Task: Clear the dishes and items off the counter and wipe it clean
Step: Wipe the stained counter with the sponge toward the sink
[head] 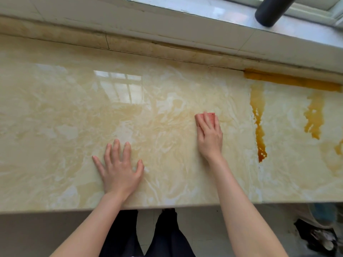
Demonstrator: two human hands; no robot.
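Pink sponge [211, 115] under right hand [209, 135], orientation unclear

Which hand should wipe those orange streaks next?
The right hand: it presses the pink sponge on the counter, and the orange streaks lie just to its right. The left hand lies flat, farther away, holding nothing.

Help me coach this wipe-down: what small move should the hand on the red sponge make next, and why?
Probably slide the right hand and its red sponge rightward onto the nearest orange streak. The sponge sits on pale counter just left of that streak, which looks unwiped, while the left hand rests flat nearer the front edge.
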